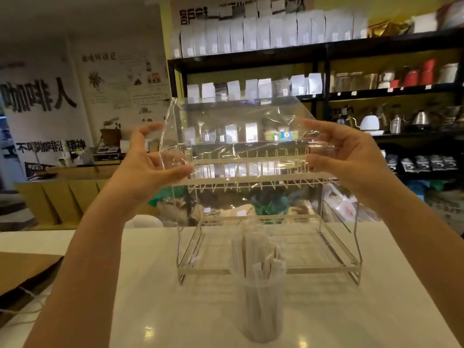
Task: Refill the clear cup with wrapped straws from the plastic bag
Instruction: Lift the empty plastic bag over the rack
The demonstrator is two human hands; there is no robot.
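Observation:
A clear plastic bag (pixel 241 136) is stretched flat in the air at chest height, and I see no straws inside it. My left hand (pixel 148 162) pinches its left edge between thumb and fingers. My right hand (pixel 344 151) pinches its right edge the same way. Below, near the front of the white counter, stands the clear cup (pixel 261 312), packed with white wrapped straws (pixel 258 259) that stick up well above its rim.
A clear acrylic and wire rack (pixel 271 247) stands on the white counter (pixel 376 297) just behind the cup. A brown paper bag (pixel 22 272) lies at the counter's left edge. Dark shelves (pixel 326 51) with white pouches, kettles and jars fill the background.

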